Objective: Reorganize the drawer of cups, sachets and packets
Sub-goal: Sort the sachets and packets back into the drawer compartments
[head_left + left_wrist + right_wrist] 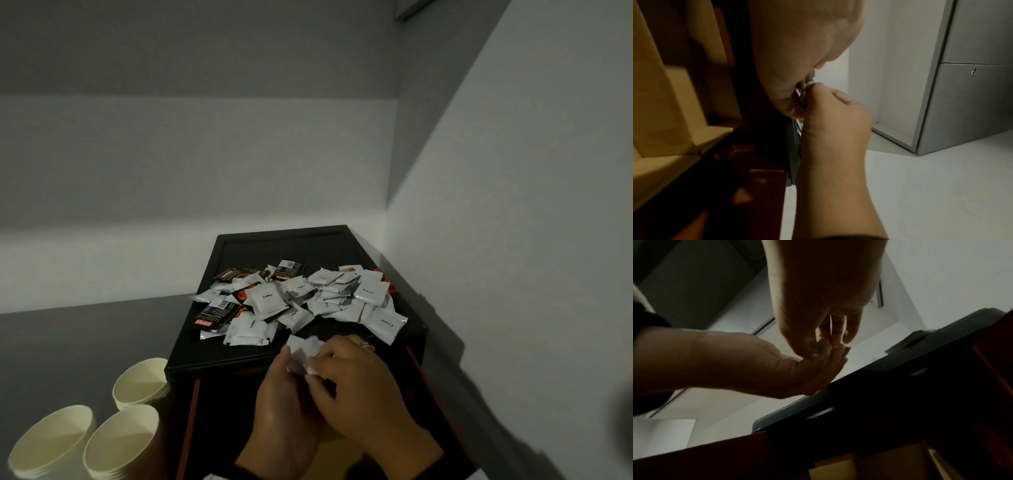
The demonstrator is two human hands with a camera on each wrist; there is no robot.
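Both hands meet over the near rim of the black tray. The left hand and right hand together pinch a small bunch of white sachets, fingers curled round them; how many cannot be told. The remaining sachets and dark packets lie heaped on the tray just beyond the fingertips.

Judgement: the sachets are light, thin, pliable and probably slick, so squared edges held between thumb and fingers should grip best.

Three stacks of paper cups stand to the left of the hands. A wall runs close on the right, limiting room there; bare tray lies beyond the heap.
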